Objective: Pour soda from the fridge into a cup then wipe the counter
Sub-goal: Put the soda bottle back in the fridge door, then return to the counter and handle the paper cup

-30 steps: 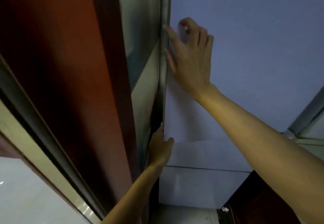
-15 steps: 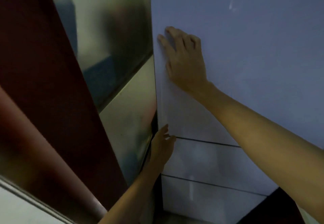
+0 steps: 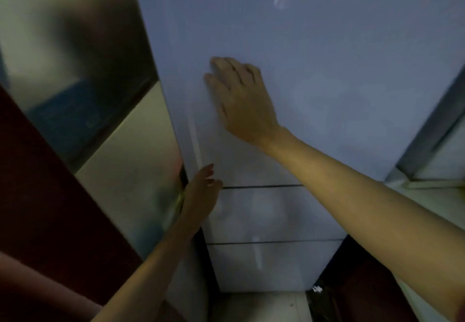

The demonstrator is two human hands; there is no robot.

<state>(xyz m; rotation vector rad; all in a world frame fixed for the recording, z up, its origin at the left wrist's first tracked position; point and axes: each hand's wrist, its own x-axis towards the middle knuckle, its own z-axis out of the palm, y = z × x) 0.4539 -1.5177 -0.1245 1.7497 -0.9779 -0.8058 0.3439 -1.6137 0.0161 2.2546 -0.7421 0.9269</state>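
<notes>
A tall pale blue-grey fridge (image 3: pixel 327 75) fills the middle and right of the head view, its doors closed, with two drawer fronts (image 3: pixel 271 211) below. My right hand (image 3: pixel 241 100) lies against the upper door a little in from its left edge, fingers bent. My left hand (image 3: pixel 201 190) sits lower at the door's left edge, level with the seam above the drawers, fingers straight and the thumb over the front. No soda, cup or cloth is in view.
The fridge's shiny metal side (image 3: pixel 120 160) runs down the left, next to a dark red panel (image 3: pixel 50 208). A metal window frame (image 3: pixel 432 133) stands at the right. A dark object (image 3: pixel 357 284) and pale floor (image 3: pixel 264 306) lie at the fridge's foot.
The view has swung left to right, so more of the fridge front shows. My right hand has slid from the door's left edge onto the door face. My left hand stays at the edge.
</notes>
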